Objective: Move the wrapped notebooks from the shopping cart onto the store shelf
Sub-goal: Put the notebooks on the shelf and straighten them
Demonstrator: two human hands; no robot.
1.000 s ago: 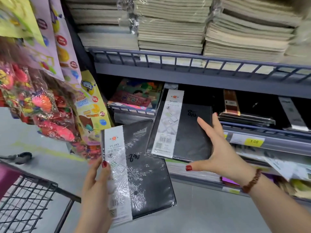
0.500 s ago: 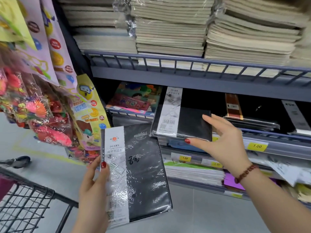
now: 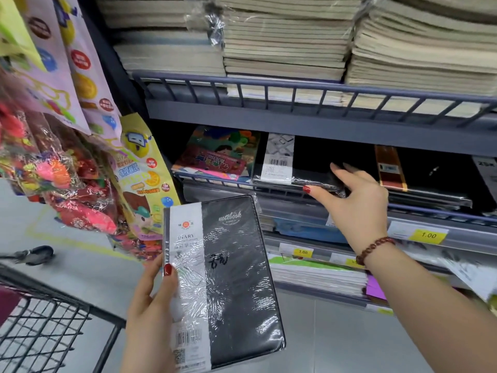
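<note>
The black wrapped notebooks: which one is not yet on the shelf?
The notebook in the left hand, gripped by its white-banded edge above the floor. The other black one lies flat on the shelf, the right hand touching it.

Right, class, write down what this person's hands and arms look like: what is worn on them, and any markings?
No sleeves are in view; the right forearm is bare. The thumbnails of the left hand and the right hand are painted dark red. The right wrist carries a bracelet of round reddish-brown beads. No watch or ring shows.
</note>
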